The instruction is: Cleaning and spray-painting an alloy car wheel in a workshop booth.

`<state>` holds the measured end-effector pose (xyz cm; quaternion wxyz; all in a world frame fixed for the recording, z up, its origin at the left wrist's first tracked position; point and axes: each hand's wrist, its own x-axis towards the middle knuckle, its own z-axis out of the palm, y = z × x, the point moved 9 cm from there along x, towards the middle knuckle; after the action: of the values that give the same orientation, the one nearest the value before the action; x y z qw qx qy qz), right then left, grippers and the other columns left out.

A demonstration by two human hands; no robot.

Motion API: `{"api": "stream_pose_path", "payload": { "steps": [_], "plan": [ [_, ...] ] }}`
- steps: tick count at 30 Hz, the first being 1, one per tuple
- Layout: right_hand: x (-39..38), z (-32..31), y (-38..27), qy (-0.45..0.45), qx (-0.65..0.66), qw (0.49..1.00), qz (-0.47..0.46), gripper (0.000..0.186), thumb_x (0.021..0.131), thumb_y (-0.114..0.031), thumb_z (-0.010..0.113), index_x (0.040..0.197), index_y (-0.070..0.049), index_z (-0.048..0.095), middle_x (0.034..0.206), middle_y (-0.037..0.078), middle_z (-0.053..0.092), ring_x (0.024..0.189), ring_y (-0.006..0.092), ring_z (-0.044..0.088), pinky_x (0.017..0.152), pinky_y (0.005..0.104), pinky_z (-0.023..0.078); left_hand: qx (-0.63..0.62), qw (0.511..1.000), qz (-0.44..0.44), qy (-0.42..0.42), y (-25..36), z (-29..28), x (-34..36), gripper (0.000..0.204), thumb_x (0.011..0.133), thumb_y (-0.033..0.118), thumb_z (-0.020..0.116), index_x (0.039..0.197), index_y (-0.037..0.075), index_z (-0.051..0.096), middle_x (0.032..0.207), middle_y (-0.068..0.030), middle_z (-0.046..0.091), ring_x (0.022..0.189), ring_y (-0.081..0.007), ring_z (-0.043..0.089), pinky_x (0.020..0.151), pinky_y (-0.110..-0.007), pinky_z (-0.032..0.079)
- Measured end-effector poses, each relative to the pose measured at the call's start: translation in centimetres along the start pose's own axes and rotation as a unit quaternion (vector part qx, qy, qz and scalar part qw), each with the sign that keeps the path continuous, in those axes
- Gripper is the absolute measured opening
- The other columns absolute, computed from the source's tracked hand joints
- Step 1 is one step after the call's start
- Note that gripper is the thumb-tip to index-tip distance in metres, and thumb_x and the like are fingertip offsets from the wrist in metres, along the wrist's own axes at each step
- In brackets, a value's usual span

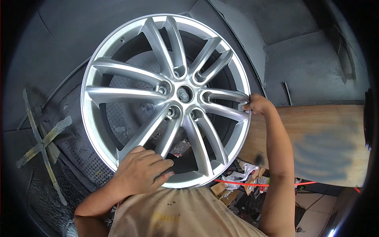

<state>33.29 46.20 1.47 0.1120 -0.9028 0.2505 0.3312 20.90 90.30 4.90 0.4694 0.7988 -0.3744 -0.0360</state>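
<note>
Wheel: the silver alloy wheel (pixel 183 107) sits mid-scene, face up, between both hands.
Its face: I'd keep a firm hold at the edge and a light touch on the spokes, to spare the finish.
Left hand (pixel 143 170): curled at the near-left rim; whether it grips, I can't tell.
Right hand (pixel 258 104): closed on the right edge.
Boxy clutter (pixel 218 187): near right; contents indistinct.
</note>
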Motion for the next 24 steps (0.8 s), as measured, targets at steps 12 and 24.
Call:
{"api": "stream_pose_path", "payload": {
  "steps": [12,24],
  "plan": [
    [-0.2,0.5,0.2,0.081,-0.037,0.996,-0.002,0.065,0.071,-0.031,0.094,0.112,0.011,0.067,0.102,0.023,0.072,0.092,0.0305,0.072,0.08,0.0397,0.056,0.016,0.998,-0.038,-0.045,0.2,0.0,0.7,0.023,0.083,0.029,0.078,0.097,0.011,0.075,0.078,-0.0021,0.067,0.074,-0.0215,0.066,0.072,-0.035,0.047],
    [-2.3,-0.8,-1.5,0.172,-0.123,0.977,0.002,0.067,0.074,-0.041,0.09,0.112,0.011,0.07,0.113,0.029,0.071,0.109,0.0408,0.069,0.095,0.0427,0.055,0.029,0.999,-0.015,-0.014,1.3,-0.6,2.0,0.026,0.072,0.019,0.082,0.095,0.007,0.077,0.067,-0.0036,0.063,0.064,-0.0228,0.062,0.064,-0.035,0.041]
  ]
}}
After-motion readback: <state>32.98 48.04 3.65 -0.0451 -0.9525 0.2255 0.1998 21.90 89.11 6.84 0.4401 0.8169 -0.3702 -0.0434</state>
